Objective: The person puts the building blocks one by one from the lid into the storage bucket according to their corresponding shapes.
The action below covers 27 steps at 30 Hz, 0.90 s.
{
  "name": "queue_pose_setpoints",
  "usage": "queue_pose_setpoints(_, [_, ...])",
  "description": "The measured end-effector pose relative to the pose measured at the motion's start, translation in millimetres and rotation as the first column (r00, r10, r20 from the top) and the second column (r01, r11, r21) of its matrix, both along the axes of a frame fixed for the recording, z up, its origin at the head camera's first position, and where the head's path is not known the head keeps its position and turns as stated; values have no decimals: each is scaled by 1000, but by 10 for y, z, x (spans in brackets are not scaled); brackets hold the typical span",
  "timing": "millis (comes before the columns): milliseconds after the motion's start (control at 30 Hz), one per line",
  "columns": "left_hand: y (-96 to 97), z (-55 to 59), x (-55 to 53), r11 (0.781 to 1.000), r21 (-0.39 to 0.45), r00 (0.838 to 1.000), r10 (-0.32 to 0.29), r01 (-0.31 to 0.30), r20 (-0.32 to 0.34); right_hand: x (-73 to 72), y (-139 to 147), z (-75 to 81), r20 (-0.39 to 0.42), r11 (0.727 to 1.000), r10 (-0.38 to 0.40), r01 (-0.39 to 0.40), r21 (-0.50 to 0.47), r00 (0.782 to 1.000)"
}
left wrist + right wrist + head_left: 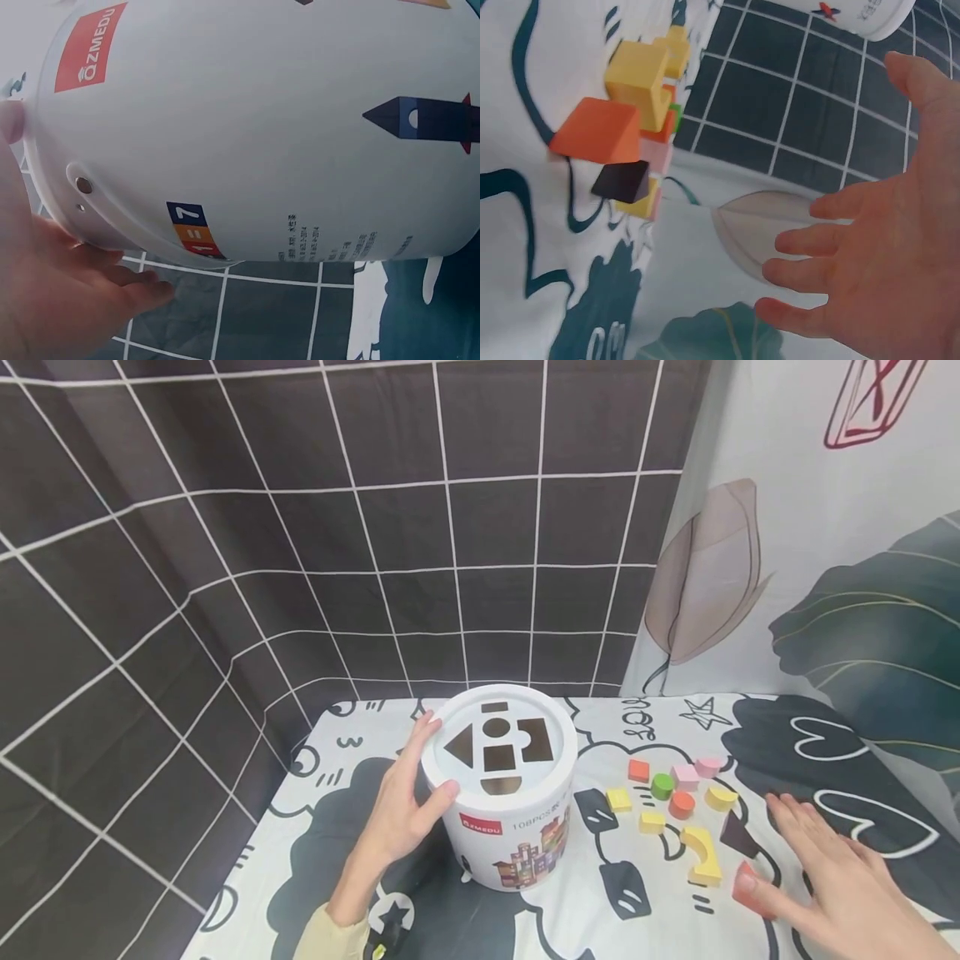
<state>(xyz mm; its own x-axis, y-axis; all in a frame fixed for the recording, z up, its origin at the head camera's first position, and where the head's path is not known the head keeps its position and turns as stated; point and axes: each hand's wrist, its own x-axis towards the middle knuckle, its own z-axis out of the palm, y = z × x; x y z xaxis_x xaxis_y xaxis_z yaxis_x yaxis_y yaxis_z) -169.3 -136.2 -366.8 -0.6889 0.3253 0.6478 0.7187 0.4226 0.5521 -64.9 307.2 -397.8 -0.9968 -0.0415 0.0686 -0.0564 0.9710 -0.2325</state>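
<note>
A white round bucket (517, 839) stands upright, its lid (540, 772) cut with shaped holes. My left hand (402, 806) rests at the left of its rim, thumb and fingers spread and fairly straight; the left wrist view shows the hand (67, 277) beside the lid's edge. To the right, my right hand (847, 877) is held over the cloth with fingers extended and nothing in it. Its thumb overlaps a red-orange block (756, 897) in the head view, but the right wrist view shows that triangular block (600, 129) apart from the hand (885, 247).
Several small blocks lie between bucket and right hand: a yellow arch (701, 857), a dark triangle (738, 837), a green cylinder (662, 787), a pink block (685, 777) and others. A patterned cloth (600, 935) covers the table. Behind hangs a dark grid curtain (495, 527).
</note>
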Motion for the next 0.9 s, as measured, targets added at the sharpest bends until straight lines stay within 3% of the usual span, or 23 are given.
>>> queue_pose_setpoints(167, [11,-4,3,1000,18,1000,-2,2,-2,-66,127,-96,29,999,-27,28,-40,999])
queue_pose_setpoints(300, [44,42,48,1000,30,1000,4,-3,-9,-80,219,-179,-60,994,-24,18,-103,998])
queue_pose_setpoints(400, [86,144,128,999,47,1000,3,-2,-8,-88,286,-240,-87,992,-45,34,-125,995])
queue_pose_setpoints(500, [128,254,208,998,67,1000,-6,6,5,-107,346,-292,-15,990,-67,64,-129,998])
queue_pose_setpoints(600, [140,288,234,997,78,1000,-11,10,14,-110,393,-356,22,985,-65,68,-162,998])
queue_pose_setpoints(767, [85,114,108,998,66,1000,-4,5,-5,-128,447,-472,84,981,-44,59,-184,995])
queue_pose_setpoints(900, [46,-11,22,998,61,1000,-6,7,-16,-143,484,-557,72,983,1,12,-182,997])
